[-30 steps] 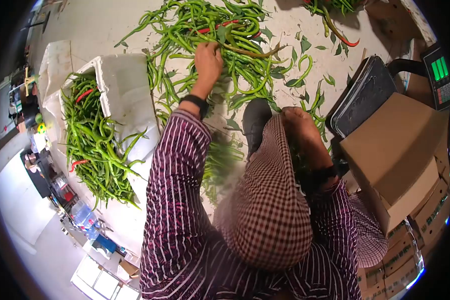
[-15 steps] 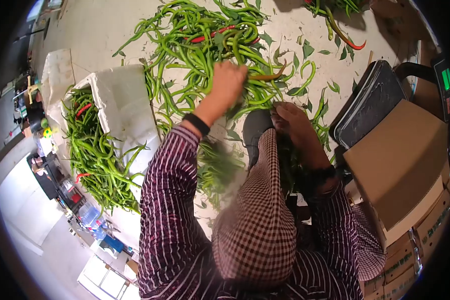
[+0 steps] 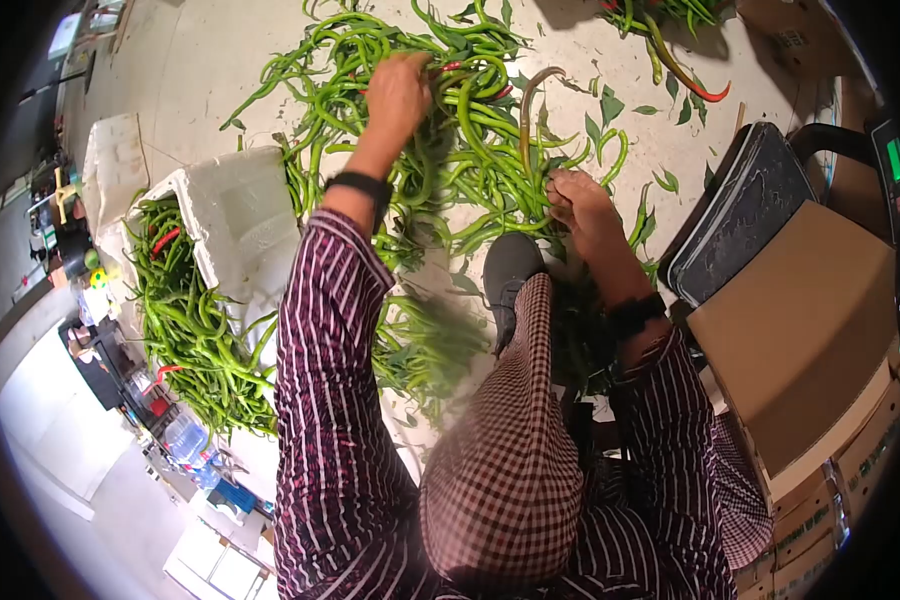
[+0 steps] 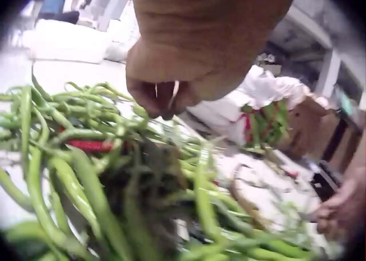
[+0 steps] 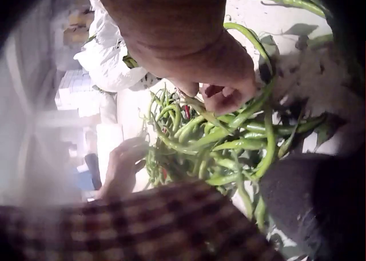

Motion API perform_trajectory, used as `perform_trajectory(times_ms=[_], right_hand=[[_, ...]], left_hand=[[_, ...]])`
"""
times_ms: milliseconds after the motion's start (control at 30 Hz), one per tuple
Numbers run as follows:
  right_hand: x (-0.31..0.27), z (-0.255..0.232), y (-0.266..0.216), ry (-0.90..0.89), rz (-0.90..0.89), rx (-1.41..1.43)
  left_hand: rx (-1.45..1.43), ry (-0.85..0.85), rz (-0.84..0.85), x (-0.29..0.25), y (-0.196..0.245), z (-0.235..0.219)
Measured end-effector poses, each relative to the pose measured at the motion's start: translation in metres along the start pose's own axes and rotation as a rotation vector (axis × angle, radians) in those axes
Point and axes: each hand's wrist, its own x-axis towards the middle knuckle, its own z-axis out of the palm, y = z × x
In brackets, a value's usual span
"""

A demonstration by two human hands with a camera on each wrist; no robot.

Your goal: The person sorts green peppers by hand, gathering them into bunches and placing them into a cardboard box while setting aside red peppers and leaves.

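In the head view a big heap of long green chili peppers [image 3: 485, 185] lies on the pale floor, a few red ones among them. My left hand [image 3: 398, 98] reaches over the far part of this heap, fingers bent down toward the peppers; I cannot tell whether it grips one. A dark blurred patch of leaves and peppers [image 4: 151, 198] shows below it in the left wrist view. At the heap's near right edge is my right hand [image 3: 582, 210], its fingers curled at the end of a green chili pepper [image 5: 209, 117]. A brownish pepper [image 3: 526, 125] lies beyond it.
At left a white foam box [image 3: 240, 225] lies tipped with peppers spilling out. A dark shoe [image 3: 513, 275] stands beside the heap. To the right are a platform scale [image 3: 740, 215] and a cardboard box [image 3: 800, 330]. Loose leaves [image 3: 610, 105] are scattered on the floor.
My left hand came back from the heap toward the right hand, then moved out again to the far left. The right hand has moved slightly forward; the brownish pepper now points away from me.
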Motion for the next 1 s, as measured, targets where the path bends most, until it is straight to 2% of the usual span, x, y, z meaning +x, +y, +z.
perform_trajectory(times_ms=[100,133,167,233,300,367,400,433,467,500,533,600,633,700,733,767,833,867,900,1000], right_hand=[[-0.004,0.013,-0.006,0.116,-0.035,-0.162],[0.005,0.013,0.000,0.153,-0.130,-0.233],[0.010,0.015,0.002,0.158,-0.133,-0.226],[0.019,0.022,0.000,0.267,-0.437,-0.652],[0.026,0.023,0.004,0.271,-0.437,-0.724],[0.030,0.022,0.013,0.337,-0.607,-0.892],[0.029,0.021,0.013,0.335,-0.605,-0.891],[0.028,0.018,0.013,0.265,-0.469,-0.835],[0.026,0.015,0.013,0.197,-0.332,-0.776],[0.027,0.012,0.015,0.197,-0.327,-0.774],[0.030,0.012,0.018,0.193,-0.313,-0.742],[0.033,0.019,0.019,0.185,-0.284,-0.736],[0.033,0.021,0.017,0.182,-0.286,-0.732],[0.036,0.021,0.016,0.168,-0.231,-0.775],[0.038,0.020,0.021,0.169,-0.230,-0.776],[0.040,0.020,0.028,0.160,-0.184,-0.776],[0.041,0.018,0.021,0.188,-0.156,-0.788],[0.032,0.019,0.016,0.054,-0.229,-0.635],[0.024,0.016,0.013,-0.080,-0.300,-0.485],[-0.015,0.010,-0.024,-0.049,-0.330,-0.506]], left_hand=[[0.232,-0.157,-0.010,0.012,-0.002,0.014],[0.367,-0.227,-0.024,0.018,0.002,0.013],[0.367,-0.226,-0.016,0.020,0.004,0.013],[0.359,-0.381,-0.004,0.020,0.005,0.008],[0.394,-0.416,0.043,0.007,0.009,0.000],[0.190,-0.577,-0.013,-0.006,0.010,-0.010],[-0.120,-0.511,-0.138,-0.013,0.001,-0.012],[-0.119,-0.514,-0.135,-0.016,-0.001,-0.026],[-0.355,-0.448,-0.223,-0.022,-0.003,-0.041],[-0.590,-0.375,-0.316,-0.028,0.003,-0.057],[-0.585,-0.375,-0.323,-0.034,0.012,-0.071],[-0.898,-0.125,-0.522,-0.039,0.030,-0.098],[-0.894,-0.124,-0.521,-0.039,0.033,-0.109],[-0.726,-0.014,-0.548,-0.040,0.036,-0.125],[-0.559,-0.021,-0.538,-0.037,0.030,-0.117],[-0.564,-0.019,-0.537,-0.039,0.022,-0.106],[-0.162,-0.190,-0.296,-0.041,0.002,-0.064],[-0.088,-0.140,-0.120,-0.050,-0.018,-0.029],[0.051,-0.336,-0.139,-0.052,-0.019,-0.012],[0.084,-0.373,-0.244,-0.060,-0.003,0.001]])
